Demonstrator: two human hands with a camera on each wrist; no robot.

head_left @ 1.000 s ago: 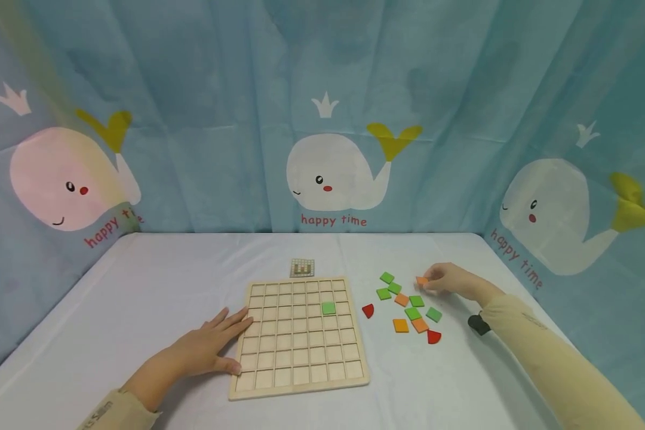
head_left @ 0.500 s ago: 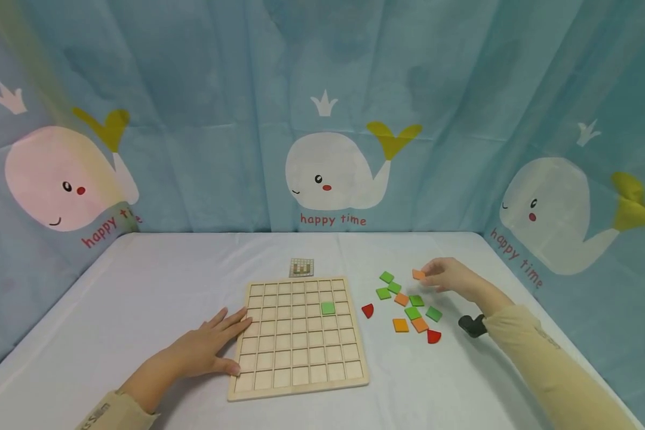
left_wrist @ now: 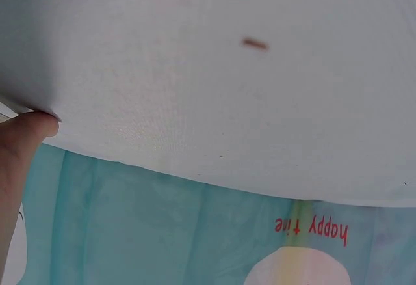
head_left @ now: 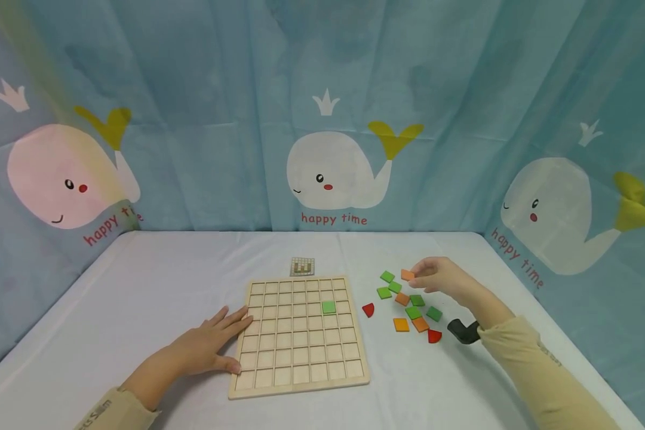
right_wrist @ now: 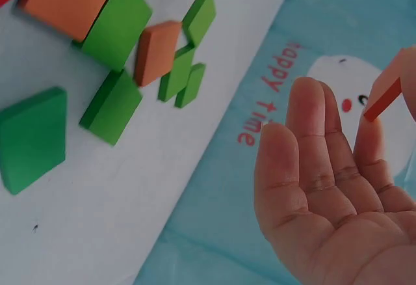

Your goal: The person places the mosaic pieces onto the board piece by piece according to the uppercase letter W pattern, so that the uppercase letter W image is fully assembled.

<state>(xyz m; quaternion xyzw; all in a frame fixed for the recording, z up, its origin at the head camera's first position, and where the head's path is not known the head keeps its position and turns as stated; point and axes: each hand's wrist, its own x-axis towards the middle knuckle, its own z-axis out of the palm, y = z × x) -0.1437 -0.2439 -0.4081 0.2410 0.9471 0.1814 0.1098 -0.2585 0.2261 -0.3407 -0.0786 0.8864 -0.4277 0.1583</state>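
My right hand (head_left: 443,278) pinches an orange square tile (head_left: 407,275) between thumb and forefinger, above the far side of the loose tiles. In the right wrist view that orange tile (right_wrist: 389,90) shows edge-on at the fingertips, while the other fingers stay extended. My left hand (head_left: 206,343) lies with fingers spread along the left edge of the wooden grid board (head_left: 299,388), thumb near its lower left corner. One light green tile (head_left: 328,307) sits in a cell at the board's upper right. In the left wrist view only a finger (left_wrist: 32,129) of the left hand shows.
Several green tiles (head_left: 412,313), orange tiles (head_left: 420,324) and two red quarter-round pieces (head_left: 368,310) lie right of the board. A small pattern card (head_left: 302,267) lies behind it. A black object (head_left: 463,331) hangs at the right wrist. A whale-print curtain (head_left: 236,179) closes off the back.
My right hand has lifted slightly and moved left with the orange tile, toward the board. The left hand stays in place on the board's edge.
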